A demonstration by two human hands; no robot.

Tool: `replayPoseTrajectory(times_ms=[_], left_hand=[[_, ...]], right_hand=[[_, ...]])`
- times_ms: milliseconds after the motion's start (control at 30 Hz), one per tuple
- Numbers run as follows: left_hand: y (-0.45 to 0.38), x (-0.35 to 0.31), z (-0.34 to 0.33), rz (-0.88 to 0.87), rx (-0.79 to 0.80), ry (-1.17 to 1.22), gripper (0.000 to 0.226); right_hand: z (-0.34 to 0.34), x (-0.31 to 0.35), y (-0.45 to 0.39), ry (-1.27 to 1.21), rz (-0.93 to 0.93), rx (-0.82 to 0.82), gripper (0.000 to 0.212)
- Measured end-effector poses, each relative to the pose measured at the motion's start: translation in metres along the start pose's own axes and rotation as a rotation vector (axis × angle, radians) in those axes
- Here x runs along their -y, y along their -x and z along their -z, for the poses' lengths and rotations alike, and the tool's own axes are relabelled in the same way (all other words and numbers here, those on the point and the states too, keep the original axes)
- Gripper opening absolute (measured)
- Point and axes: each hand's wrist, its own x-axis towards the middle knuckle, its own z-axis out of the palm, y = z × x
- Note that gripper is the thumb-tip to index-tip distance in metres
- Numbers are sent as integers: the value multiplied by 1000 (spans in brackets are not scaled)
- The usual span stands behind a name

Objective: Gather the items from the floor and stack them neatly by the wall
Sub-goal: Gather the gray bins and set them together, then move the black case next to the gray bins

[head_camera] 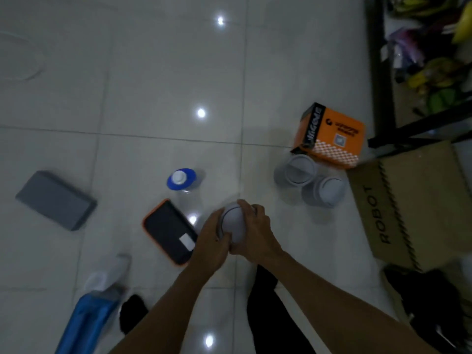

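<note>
Both hands grip a grey round container (233, 222) held above the tiled floor at lower centre. My left hand (213, 241) wraps its left side and my right hand (255, 231) covers its top and right side. Two similar grey round containers (297, 169) (325, 191) stand on the floor to the right, beside an orange box (332, 135). Left of my hands lie a black flat case with an orange rim (168, 231), a clear bottle with a blue cap (182, 178) and a grey flat box (55, 199).
A cardboard box marked ROBOT (408, 213) stands at the right, under a dark shelf frame (383, 72) with colourful goods. A blue spray bottle (89, 310) lies at the lower left. My dark-clad legs (268, 302) are below my arms.
</note>
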Motion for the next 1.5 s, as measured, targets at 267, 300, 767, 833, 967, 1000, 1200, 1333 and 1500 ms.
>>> replayPoseTrajectory(times_ms=[267, 300, 767, 833, 967, 1000, 1200, 1333, 1500], left_hand=[[-82, -37, -146, 70, 374, -98, 67], [-93, -37, -159, 62, 398, -121, 67], [-121, 13, -186, 252, 474, -297, 58], [-118, 18, -176, 268, 480, -308, 63], [-102, 19, -149, 298, 427, -243, 63], [-97, 20, -141, 289, 388, -221, 59], [-52, 31, -69, 188, 20, -46, 28], [-9, 51, -5, 195, -127, 19, 24], [31, 85, 63, 259, -187, 65, 17]], right_hand=[[70, -130, -33, -20, -220, -117, 119], [74, -142, -40, -22, -249, -126, 112], [59, -209, -73, 60, -361, -115, 119], [55, -206, -71, 104, -369, -104, 127], [46, -181, -58, 242, -254, -246, 119], [42, -170, -54, 246, -193, -284, 111], [-4, -86, -23, 227, 160, -330, 68], [-60, -30, -7, 169, 267, -247, 63], [-129, 20, 5, 97, 170, -117, 70]])
